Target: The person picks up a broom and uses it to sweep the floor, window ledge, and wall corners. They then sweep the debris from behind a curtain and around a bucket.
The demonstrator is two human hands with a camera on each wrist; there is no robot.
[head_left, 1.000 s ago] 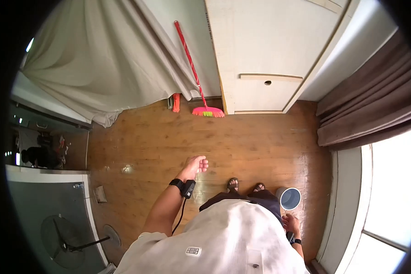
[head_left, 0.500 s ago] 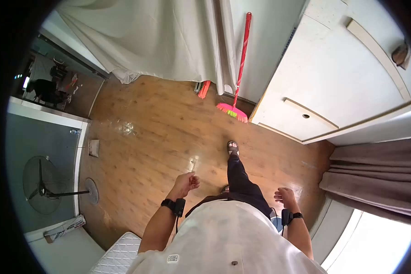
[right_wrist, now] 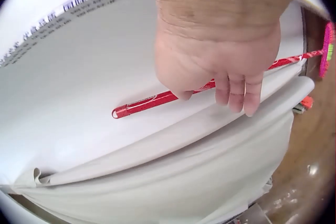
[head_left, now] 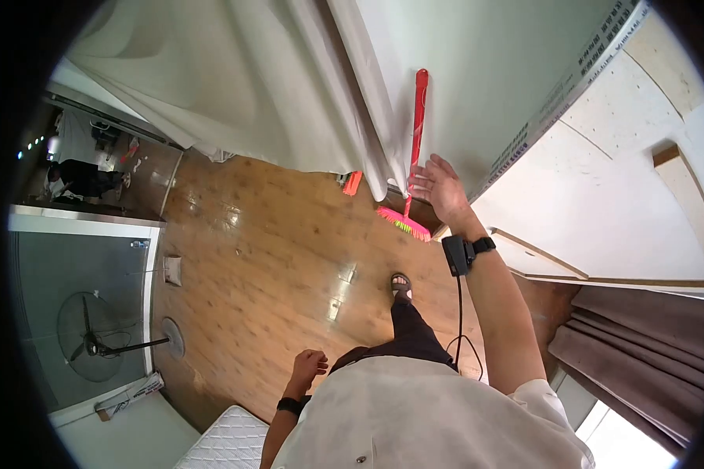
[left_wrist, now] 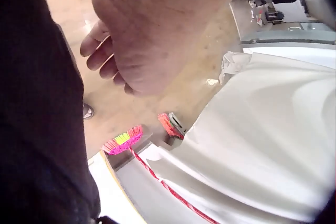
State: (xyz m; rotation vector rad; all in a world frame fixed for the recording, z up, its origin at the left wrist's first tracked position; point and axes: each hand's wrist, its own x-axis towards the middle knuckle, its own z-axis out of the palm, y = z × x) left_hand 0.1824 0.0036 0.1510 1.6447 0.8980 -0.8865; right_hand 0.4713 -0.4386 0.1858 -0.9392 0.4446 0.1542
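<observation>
A broom with a red handle [head_left: 419, 117] leans on the pale wall panel, its pink and yellow bristle head [head_left: 404, 224] down on the floor. My right hand [head_left: 442, 191] reaches forward to the lower handle, fingers extended. In the right wrist view the palm overlaps the red handle [right_wrist: 149, 104], with several fingers straight across it, not wrapped round. Low at my left side hangs my left hand [head_left: 309, 366], fingers loosely curled and nothing in them. The left wrist view shows that hand [left_wrist: 152, 45] above the wooden floor.
A beige curtain [head_left: 235, 86] drapes left of the broom, with an orange brush-like item [head_left: 352, 184] at its hem. White boards [head_left: 594, 180] stand at the right. At far left are a standing fan [head_left: 92, 342] and a mattress corner [head_left: 227, 442].
My right hand has risen from my side and stretched forward to the broom. The left hand has dropped back beside my body. I have stepped closer to the broom.
</observation>
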